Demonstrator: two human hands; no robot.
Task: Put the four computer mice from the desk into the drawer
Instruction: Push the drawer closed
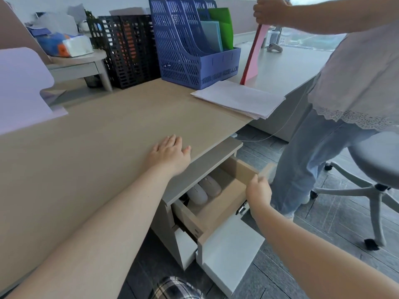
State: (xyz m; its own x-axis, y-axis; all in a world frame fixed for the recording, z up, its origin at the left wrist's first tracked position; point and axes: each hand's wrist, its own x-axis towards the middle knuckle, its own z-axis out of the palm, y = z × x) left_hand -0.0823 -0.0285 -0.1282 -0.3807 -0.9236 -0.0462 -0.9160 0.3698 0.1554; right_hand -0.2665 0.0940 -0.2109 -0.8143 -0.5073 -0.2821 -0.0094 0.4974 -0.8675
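Note:
The drawer [218, 210] under the desk's front edge stands partly pulled out. Inside it lie a white mouse [197, 194] and a pinkish-beige mouse [210, 185] side by side; a dark shape shows behind them under the desk edge, too hidden to identify. My right hand [258, 190] grips the top edge of the drawer front [266, 170]. My left hand [169, 153] rests flat on the wooden desk top [103, 143], fingers spread, holding nothing. No mouse lies on the visible desk.
A blue file rack [194, 46] and black mesh racks [127, 48] stand at the back. A paper stack [237, 98] lies at the desk's right edge. Another person [345, 83] sits on a wheeled stool [375, 160] to the right, holding a pink folder [254, 55].

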